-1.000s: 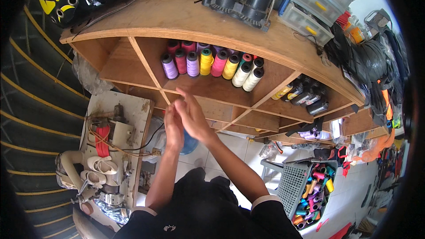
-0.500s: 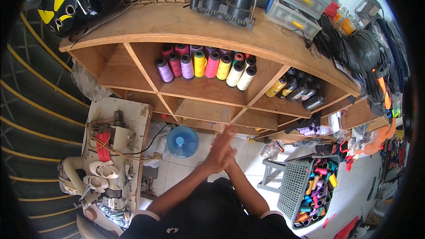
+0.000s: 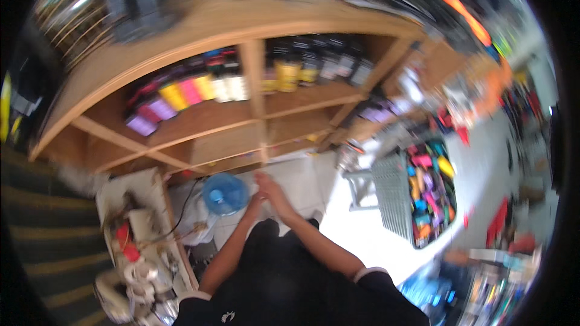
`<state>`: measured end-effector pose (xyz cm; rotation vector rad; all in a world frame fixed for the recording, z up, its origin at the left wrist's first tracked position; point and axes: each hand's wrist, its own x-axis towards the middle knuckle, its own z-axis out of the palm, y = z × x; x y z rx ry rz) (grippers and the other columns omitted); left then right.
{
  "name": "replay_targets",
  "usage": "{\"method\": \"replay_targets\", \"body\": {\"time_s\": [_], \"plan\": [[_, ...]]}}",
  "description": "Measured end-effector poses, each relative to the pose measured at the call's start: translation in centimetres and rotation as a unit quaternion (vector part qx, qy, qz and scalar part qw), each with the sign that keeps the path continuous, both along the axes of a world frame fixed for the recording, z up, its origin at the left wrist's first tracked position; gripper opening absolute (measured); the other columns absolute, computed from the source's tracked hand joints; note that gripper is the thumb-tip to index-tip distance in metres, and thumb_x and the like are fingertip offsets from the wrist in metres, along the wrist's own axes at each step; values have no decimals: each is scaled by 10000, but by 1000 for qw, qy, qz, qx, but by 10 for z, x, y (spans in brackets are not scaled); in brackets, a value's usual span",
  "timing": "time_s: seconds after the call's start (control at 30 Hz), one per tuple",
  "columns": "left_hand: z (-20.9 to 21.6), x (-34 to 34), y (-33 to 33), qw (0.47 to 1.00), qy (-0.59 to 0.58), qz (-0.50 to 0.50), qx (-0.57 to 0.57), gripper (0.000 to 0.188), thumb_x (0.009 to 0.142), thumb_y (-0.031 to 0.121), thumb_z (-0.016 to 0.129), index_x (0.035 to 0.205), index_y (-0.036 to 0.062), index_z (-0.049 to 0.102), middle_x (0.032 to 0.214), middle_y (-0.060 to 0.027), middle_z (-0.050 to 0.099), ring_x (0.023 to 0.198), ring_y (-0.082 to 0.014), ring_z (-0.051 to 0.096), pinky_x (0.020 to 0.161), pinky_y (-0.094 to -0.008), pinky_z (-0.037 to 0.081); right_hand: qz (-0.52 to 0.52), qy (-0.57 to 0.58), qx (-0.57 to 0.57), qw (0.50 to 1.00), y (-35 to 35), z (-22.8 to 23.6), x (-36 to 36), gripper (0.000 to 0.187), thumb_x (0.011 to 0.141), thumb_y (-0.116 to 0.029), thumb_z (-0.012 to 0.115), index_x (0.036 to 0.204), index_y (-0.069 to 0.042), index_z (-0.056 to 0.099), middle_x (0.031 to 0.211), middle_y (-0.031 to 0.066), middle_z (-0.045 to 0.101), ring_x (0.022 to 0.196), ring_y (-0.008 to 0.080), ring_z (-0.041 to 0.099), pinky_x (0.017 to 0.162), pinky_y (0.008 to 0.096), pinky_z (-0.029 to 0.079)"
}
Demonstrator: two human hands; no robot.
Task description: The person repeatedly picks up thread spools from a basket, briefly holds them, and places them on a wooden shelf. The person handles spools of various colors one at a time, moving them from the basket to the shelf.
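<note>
Cream machinery [image 3: 142, 273] sits on a pale table [image 3: 115, 192] left of the hands [image 3: 272, 193] and nearer the person. Thread spools [image 3: 188, 92] stand on a wooden shelf [image 3: 208, 122] beyond the hands, leftward. A blue water bottle [image 3: 225, 196] is just left of them. The left hand [image 3: 256, 200] touches the right hand [image 3: 274, 194], whose fingers look loosely extended; overlap and blur hide the left's opening and anything between. Well rightward is a grey basket [image 3: 391, 196] of spools.

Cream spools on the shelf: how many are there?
2: the left cream spool beside a yellow spool, and the right cream spool nearest the divider. Others may be hidden behind them; the view is blurred.
</note>
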<state>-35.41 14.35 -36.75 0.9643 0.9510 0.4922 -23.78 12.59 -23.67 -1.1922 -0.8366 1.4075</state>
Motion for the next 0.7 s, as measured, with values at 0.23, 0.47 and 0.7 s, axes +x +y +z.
{"method": "replay_targets", "body": {"time_s": [0.23, 0.47, 0.7], "plan": [[51, 72, -32, 895, -217, 0, -390, 568, 981, 427, 395, 1401, 44, 398, 1455, -170, 390, 1362, -317, 353, 1121, -484, 270, -23, -498, 69, 864, -62, -39, 51, 513, 947, -414, 489, 1312, -55, 524, 1309, 223, 530, 1266, 377, 456, 1084, 451, 323], [136, 159, -74, 829, -230, -93, -502, 591, 975, 471, 410, 1395, 56, 395, 1437, -152, 412, 1354, -317, 356, 1113, -511, 272, -96, -362, -149, 915, -170, -174, 178, 541, 940, -481, 462, 1186, -22, 607, 1115, 179, 651, 1085, 369, 591, 975, 406, 445], [-44, 106, -14, 949, -5, -141, -281, 522, 979, 429, 450, 1346, 59, 431, 1374, -124, 457, 1292, -302, 430, 1060, -485, 319, -152, -350, -283, 880, -344, -210, 271, 378, 926, -383, 511, 1053, -57, 653, 1066, 185, 655, 1026, 359, 618, 893, 456, 483]]}}
